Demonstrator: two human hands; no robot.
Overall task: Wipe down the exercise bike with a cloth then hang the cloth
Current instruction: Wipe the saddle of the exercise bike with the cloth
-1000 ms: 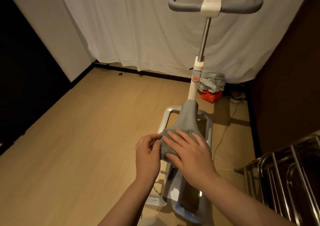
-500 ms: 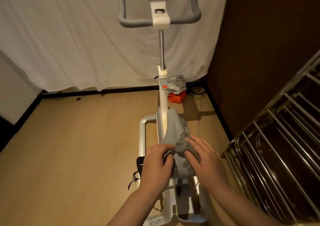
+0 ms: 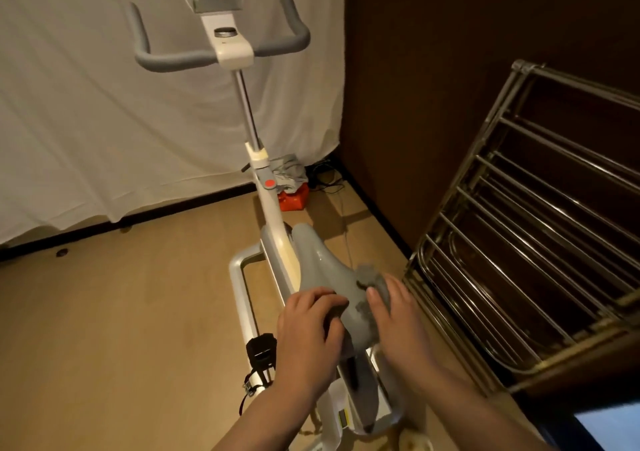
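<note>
A white exercise bike (image 3: 273, 215) stands in front of me, with grey handlebars (image 3: 221, 54) high up and a grey saddle (image 3: 322, 270) low in the middle. A crumpled grey cloth (image 3: 369, 279) lies on the right rear of the saddle. My right hand (image 3: 398, 322) grips the cloth against the saddle, its fingers curled over it. My left hand (image 3: 308, 336) holds the saddle's rear left edge with bent fingers. The saddle's back end is hidden under both hands.
A metal drying rack (image 3: 540, 236) with several bars leans against the dark wall on the right. An orange box with grey fabric on it (image 3: 292, 187) and cables sit on the floor behind the bike. A white sheet (image 3: 104, 111) covers the back wall. A black pedal strap (image 3: 261, 350) hangs at lower left.
The view has swung right and up, bringing the drying rack into sight. My right hand has bunched the cloth and slid it to the saddle's right side; my left hand has closed onto the saddle's rear.
</note>
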